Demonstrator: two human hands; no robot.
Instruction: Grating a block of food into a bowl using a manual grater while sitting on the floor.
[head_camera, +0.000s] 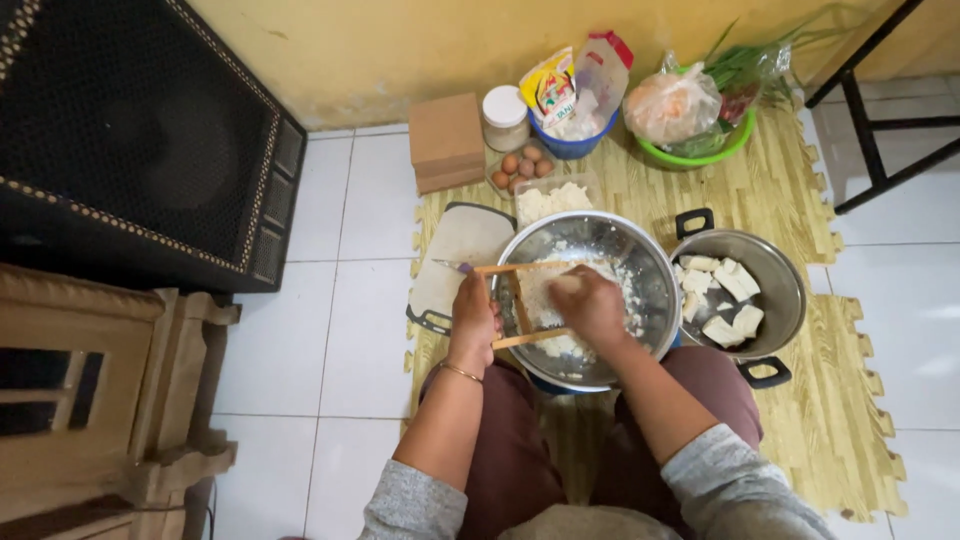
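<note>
Leftmost, a pale rectangular plastic cutting board (462, 250) lies on the wood-patterned foam floor mat (800, 200), and beside it the left hand (473, 322), fingers curled shut around the side rail, steadies a wooden-framed grater (522, 300) laid across the large round steel mixing bowl (655, 275), apparently so the white shreds fall straight in. The right hand (590, 305), arm bent inward from the knee, clasps a small white block (566, 284) and presses it down on the grater; further right, a steel pot with black handles (775, 270) keeps more white chunks (722, 290) close.
</note>
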